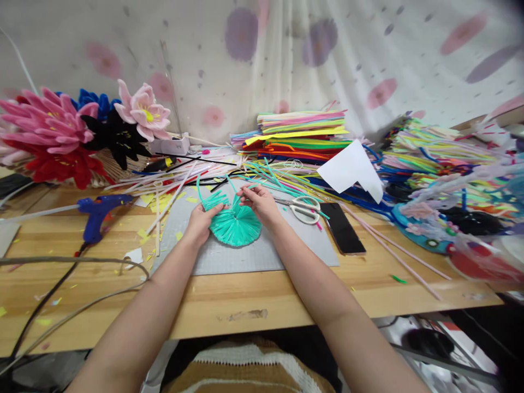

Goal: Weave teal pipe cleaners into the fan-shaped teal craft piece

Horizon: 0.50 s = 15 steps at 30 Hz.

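A teal fan-shaped piece made of folded pipe cleaners (236,225) lies on a grey cutting mat (245,256) on the wooden table. My left hand (203,218) grips its left edge, fingers curled round the teal strands. My right hand (261,202) pinches teal strands at the top right of the piece. Loose teal pipe cleaners (266,174) lie just behind the hands.
White-handled scissors (303,209) and a black phone (342,228) lie right of the hands. A blue glue gun (96,214) sits at left, with cables trailing off. Pipe-cleaner flowers (61,136) stand back left. Stacks of coloured pipe cleaners (303,134) and white paper (352,169) fill the back and right.
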Each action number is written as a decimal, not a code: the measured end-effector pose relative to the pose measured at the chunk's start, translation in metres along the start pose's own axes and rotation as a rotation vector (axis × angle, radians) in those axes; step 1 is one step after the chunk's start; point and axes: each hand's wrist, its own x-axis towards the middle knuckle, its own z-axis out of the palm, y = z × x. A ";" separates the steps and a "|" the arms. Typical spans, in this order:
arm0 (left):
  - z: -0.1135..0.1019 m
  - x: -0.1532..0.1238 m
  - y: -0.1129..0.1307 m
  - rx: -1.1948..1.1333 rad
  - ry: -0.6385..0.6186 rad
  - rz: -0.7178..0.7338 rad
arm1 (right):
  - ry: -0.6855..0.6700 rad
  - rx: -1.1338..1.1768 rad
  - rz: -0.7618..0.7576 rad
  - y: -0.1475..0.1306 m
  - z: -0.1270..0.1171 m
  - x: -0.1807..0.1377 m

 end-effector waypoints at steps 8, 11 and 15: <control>0.007 0.006 0.000 -0.139 0.096 -0.052 | 0.013 -0.147 0.051 0.007 0.008 -0.001; 0.007 0.007 -0.001 -0.171 0.103 -0.048 | -0.067 -0.269 0.064 0.010 0.022 -0.004; 0.006 0.009 -0.004 -0.136 0.164 -0.026 | -0.107 -0.398 -0.012 0.018 0.030 -0.006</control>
